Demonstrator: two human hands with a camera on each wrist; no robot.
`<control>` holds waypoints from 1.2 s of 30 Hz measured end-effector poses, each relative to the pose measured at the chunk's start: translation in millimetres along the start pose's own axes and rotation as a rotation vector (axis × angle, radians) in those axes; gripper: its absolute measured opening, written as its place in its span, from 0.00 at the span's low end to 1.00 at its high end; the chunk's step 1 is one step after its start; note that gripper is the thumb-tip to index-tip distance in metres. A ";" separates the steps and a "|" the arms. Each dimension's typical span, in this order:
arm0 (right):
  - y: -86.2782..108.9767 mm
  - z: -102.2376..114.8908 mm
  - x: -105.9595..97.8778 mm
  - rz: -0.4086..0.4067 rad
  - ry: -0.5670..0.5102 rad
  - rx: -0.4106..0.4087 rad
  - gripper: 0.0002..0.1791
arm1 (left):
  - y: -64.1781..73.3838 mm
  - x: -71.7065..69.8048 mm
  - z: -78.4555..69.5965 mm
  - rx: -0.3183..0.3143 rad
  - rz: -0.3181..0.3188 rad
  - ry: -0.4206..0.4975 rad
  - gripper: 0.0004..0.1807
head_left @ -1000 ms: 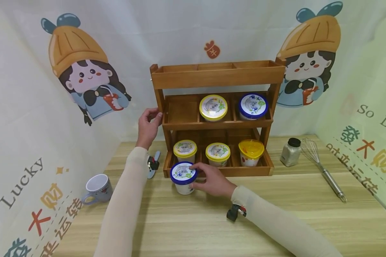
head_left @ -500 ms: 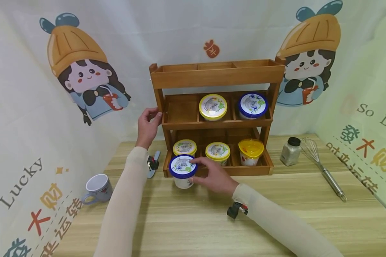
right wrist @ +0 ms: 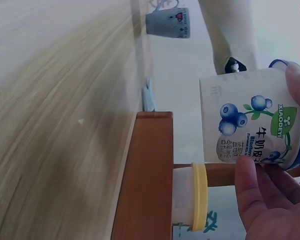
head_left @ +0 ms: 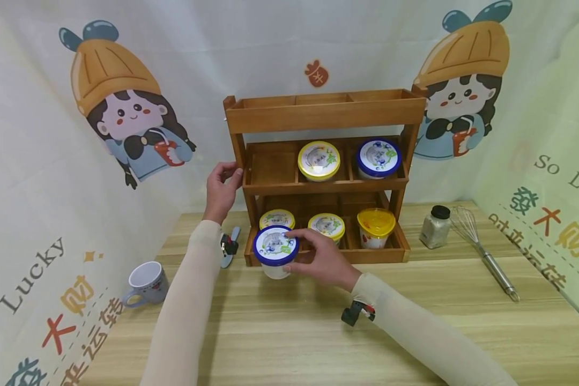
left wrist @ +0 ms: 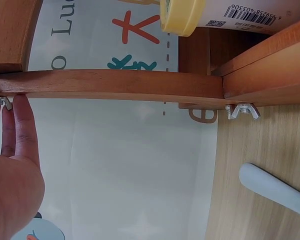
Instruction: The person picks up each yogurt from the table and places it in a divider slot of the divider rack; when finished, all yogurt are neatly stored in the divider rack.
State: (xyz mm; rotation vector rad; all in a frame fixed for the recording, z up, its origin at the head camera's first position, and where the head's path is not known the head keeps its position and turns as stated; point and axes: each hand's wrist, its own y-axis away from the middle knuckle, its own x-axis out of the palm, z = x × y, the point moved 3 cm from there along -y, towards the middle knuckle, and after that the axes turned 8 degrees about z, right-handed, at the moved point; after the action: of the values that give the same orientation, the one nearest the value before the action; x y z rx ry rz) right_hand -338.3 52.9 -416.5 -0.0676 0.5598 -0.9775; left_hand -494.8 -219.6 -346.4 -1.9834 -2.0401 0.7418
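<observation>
My right hand point(head_left: 325, 262) grips a white tub point(right wrist: 240, 122) with a blue lid point(head_left: 276, 244), blueberries printed on its side. In the right wrist view the tub hangs above the table, in front of the lower tier. It partly covers a yellow-lidded tub point(head_left: 277, 217) in the lower left compartment. At the left side of the wooden rack point(head_left: 328, 118), my left hand point(head_left: 222, 193) rests its fairly straight fingers point(left wrist: 25, 130) against the upright, near a wing nut point(left wrist: 0, 102). The middle tier's left compartment is bare; beside it sit a yellow-lidded tub point(head_left: 319, 161) and another blue-lidded tub point(head_left: 378, 158).
Two more tubs stand on the lower tier, one yellow-lidded point(head_left: 326, 227) and one with a raised yellow lid point(head_left: 376, 222). A mug point(head_left: 147, 281) and a spatula point(head_left: 228, 260) lie left. Right of the rack are a black-capped jar point(head_left: 436, 228) and a whisk point(head_left: 487, 257).
My right hand has raised the blue-lidded tub off the table and carried it up toward the lower tier. The left hand has stayed at the rack's side.
</observation>
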 end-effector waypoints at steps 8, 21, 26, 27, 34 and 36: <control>0.5 8.7 -3.8 -0.024 0.013 -0.042 0.37 | -1.8 0.8 -1.2 -0.009 0.003 -0.004 0.19; 0.6 18.8 -9.8 -0.049 0.054 -0.104 0.46 | -3.1 0.0 1.3 -0.004 -0.004 0.004 0.19; -5.9 25.8 -12.9 -0.055 0.053 -0.100 0.49 | -2.9 -1.1 1.5 -0.010 -0.012 -0.006 0.20; -7.7 27.7 -13.9 -0.058 0.043 -0.102 0.49 | -2.7 -1.4 1.6 -0.009 -0.015 -0.006 0.20; -20.6 42.2 -22.8 -0.074 0.002 -0.122 0.47 | -1.6 -0.5 1.6 -0.009 -0.014 -0.019 0.20; -23.9 46.2 -26.0 -0.085 -0.004 -0.120 0.47 | -1.5 0.4 1.5 -0.011 -0.012 -0.016 0.20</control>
State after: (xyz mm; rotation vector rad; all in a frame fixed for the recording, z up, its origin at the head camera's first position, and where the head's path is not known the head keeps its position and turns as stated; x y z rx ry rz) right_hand -345.7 51.3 -358.8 -0.2022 0.6156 -1.0257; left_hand -496.9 -219.5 -347.0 -1.9760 -2.0671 0.7479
